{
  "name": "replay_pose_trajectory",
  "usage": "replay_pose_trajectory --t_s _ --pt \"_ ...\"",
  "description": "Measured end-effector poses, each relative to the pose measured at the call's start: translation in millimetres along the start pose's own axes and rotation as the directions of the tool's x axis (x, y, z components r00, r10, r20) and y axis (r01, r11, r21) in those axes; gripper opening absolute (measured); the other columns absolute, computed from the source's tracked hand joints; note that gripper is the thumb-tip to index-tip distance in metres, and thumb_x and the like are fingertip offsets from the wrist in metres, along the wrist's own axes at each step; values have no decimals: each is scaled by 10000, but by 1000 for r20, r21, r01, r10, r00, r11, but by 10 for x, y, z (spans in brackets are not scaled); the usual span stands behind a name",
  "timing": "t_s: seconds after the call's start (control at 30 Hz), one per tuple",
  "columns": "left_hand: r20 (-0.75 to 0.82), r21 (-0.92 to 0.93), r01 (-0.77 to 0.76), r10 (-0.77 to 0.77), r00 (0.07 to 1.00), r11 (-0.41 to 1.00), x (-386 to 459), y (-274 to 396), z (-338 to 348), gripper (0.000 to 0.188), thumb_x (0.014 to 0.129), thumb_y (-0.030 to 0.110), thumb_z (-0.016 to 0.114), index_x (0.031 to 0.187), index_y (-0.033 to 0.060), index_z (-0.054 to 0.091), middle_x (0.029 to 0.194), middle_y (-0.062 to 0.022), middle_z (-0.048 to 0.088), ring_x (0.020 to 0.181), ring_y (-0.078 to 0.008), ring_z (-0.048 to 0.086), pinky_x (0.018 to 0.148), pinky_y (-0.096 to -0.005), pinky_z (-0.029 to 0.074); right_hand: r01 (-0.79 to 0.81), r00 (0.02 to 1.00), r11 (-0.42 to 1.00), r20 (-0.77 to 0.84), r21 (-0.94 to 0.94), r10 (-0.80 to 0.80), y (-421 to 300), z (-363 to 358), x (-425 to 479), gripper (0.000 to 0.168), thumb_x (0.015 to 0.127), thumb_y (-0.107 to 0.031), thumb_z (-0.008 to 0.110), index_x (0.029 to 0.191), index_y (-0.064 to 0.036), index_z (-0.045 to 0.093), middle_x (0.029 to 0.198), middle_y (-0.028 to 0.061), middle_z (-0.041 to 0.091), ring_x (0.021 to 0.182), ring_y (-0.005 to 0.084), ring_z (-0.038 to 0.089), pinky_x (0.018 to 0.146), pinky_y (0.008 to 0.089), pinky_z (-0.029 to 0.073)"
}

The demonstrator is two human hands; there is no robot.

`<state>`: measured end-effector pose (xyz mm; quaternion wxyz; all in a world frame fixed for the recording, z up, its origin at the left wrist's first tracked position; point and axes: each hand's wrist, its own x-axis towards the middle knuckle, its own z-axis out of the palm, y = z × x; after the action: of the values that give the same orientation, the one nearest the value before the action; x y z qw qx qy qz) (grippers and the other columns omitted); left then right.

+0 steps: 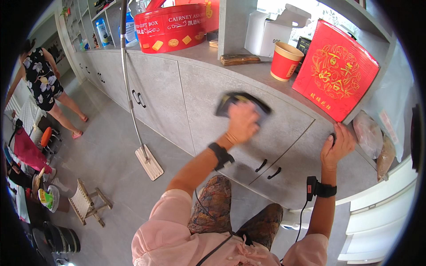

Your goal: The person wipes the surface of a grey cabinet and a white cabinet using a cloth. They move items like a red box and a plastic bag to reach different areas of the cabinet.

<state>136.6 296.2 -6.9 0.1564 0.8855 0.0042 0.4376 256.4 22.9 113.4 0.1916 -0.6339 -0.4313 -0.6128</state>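
Observation:
Blurred by motion, a dark cloth [259, 103] lies under my left hand [244, 120], in front of a grey cabinet door [206, 96]. The fingers press or hold it; its far side is hidden. My right hand [337, 146] is at the cabinet's top edge on the right, by the lower corner of a red box [336, 69] with gold writing. A small dark round thing shows between its thumb and fingers; I cannot tell whether it is held. On the counter above stand a red paper cup [286, 61] and a white carton [266, 36].
A flat mop [149, 163] leans against the cabinet at the left. A red gift tin [169, 28] and a wooden-handled tool [239, 60] rest on the counter. A folding stool [83, 202] stands on the floor. Another person [43, 79] is at the far left. Plastic bags [367, 133] sit at the right.

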Motion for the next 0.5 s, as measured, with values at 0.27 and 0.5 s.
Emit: replay_pose_trajectory --t_s 0.27,0.5 --pt "-721 9 508 -347 600 861 -236 -1803 -811 503 899 284 308 1298 -18 257 1391 -241 111 1283 -386 100 1027 -470 62 -40 998 996 -49 -76 36 -70 49 -33 308 837 -287 411 995 -75 569 1041 45 558 964 238 475 840 361 291" --pt "-360 -612 732 -930 79 299 -1271 -1668 133 585 915 362 243 1334 -35 148 1407 -203 84 1307 -325 35 1055 -368 47 -24 998 993 -53 -118 18 -45 81 -46 344 859 -323 384 1008 -72 567 1049 44 551 965 236 471 848 360 271"
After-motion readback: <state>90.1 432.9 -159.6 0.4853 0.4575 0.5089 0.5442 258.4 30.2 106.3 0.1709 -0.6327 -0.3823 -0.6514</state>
